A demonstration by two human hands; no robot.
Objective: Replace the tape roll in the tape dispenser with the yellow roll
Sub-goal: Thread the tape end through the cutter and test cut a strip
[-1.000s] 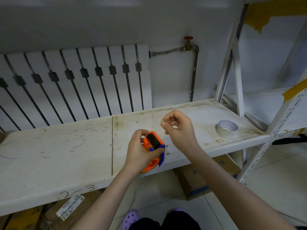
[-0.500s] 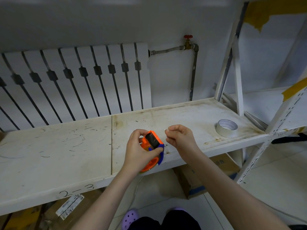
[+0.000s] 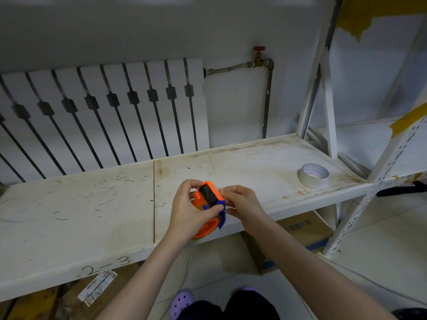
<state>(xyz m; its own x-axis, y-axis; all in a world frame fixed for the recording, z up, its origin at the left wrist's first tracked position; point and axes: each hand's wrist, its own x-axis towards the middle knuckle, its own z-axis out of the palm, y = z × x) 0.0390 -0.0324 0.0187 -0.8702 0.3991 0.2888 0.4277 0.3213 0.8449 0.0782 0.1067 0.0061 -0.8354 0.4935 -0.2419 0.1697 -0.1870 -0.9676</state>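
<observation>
An orange tape dispenser (image 3: 207, 225) with blue parts and a dark roller at its top is held over the front edge of the white shelf (image 3: 92, 204). My left hand (image 3: 189, 209) wraps around its left side, thumb across the blue part. My right hand (image 3: 240, 202) pinches the dispenser's right edge beside the roller with bent fingers. A pale, whitish tape roll (image 3: 313, 175) lies flat on the shelf far to the right, apart from both hands. No clearly yellow roll is visible; the roll inside the dispenser is hidden by my hands.
A white radiator (image 3: 104, 112) and a pipe with a red valve (image 3: 258, 49) stand behind the shelf. White rack posts (image 3: 374, 188) rise at the right. Cardboard boxes (image 3: 302, 229) sit under the shelf. My feet in purple clogs (image 3: 181, 301) are below.
My right hand came down from above the shelf and closed in on the dispenser's right edge. My left hand kept holding the dispenser in about the same place.
</observation>
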